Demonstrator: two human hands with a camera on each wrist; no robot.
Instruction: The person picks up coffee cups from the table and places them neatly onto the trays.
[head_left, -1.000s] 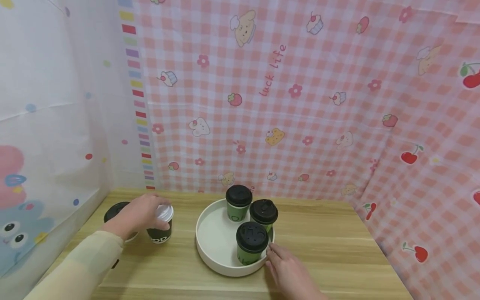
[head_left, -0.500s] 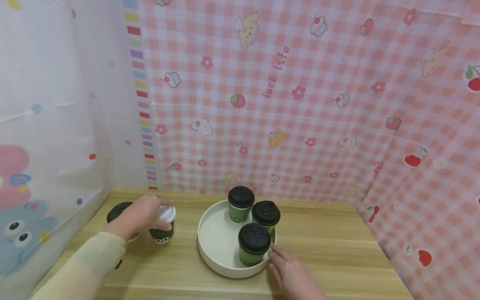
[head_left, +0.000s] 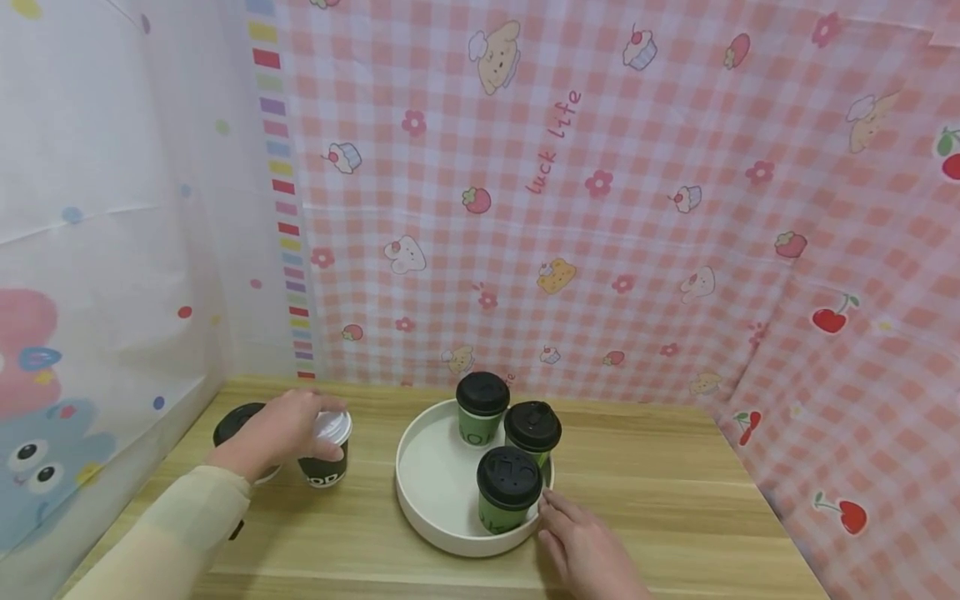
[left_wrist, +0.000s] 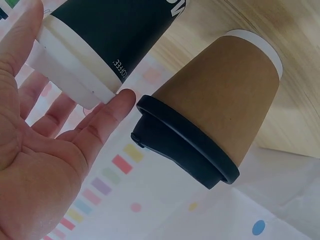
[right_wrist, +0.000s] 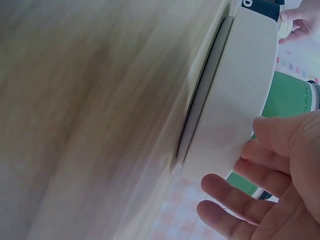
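Observation:
My left hand (head_left: 288, 429) holds a dark paper coffee cup (head_left: 324, 467) by its white lid (left_wrist: 65, 70), thumb on one side and fingers on the other. The cup stands on the table. Close beside it, partly behind my left wrist, is a brown coffee cup (left_wrist: 225, 90) with a black lid. My right hand (head_left: 588, 542) touches the right rim of a round white tray (head_left: 431, 483) with relaxed fingertips. Inside the tray stand three green coffee cups with black lids: a back one (head_left: 480, 412), a right one (head_left: 532, 429) and a front one (head_left: 506, 492).
The wooden table (head_left: 660, 500) backs onto a pink checked cloth (head_left: 540, 225). White printed cloth (head_left: 112, 208) hangs at the left. A small dark object (head_left: 237, 530) shows beside the left sleeve.
The head view has shifted slightly, so everything sits a little further right in it. Both hands, the cups and the tray keep their places.

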